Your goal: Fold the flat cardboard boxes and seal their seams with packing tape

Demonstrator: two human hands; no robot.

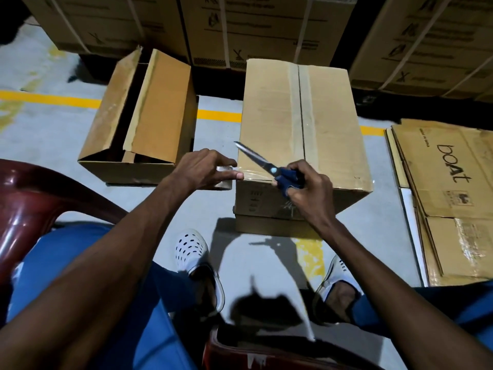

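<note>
While left hand (206, 166) is gripping the tape roll (223, 177) taut, right hand (304, 180), gripping scissors (266, 164), is cutting close to the sealed box (301, 124) edge.

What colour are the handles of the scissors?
Dark blue, on the scissors gripped by the right hand; the head view shows it.

brown boxes (304, 116), navy-handled scissors (269, 166), grey floor (48, 134) with a yellow stripe (48, 102), maroon chair (34, 198), white holey clogs (197, 263)
</note>
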